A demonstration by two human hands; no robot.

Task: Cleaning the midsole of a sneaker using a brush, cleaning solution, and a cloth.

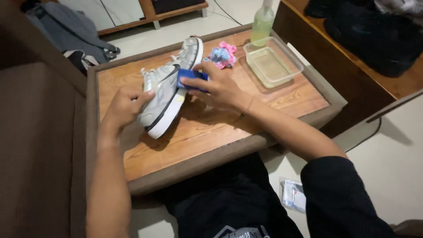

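Near the far left corner of the wooden tabletop (pixel 220 132), the left hand (pixel 125 105) pinches the grey-and-white laced sneaker (pixel 169 88) steady while the right hand (pixel 218 88), its grip pressed on a blue cloth (pixel 190 83), would do best with short, firm strokes (sole turned toward the person).

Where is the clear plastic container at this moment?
In the head view, the clear plastic container sits at the table's far right corner, beside the green bottle, right of the crumpled cloth.

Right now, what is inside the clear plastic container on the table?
The clear plastic container holds a shallow layer of slightly cloudy liquid, with nothing else visible in it. A pale green bottle stands just behind it, and the container's far corner covers the bottle's base.
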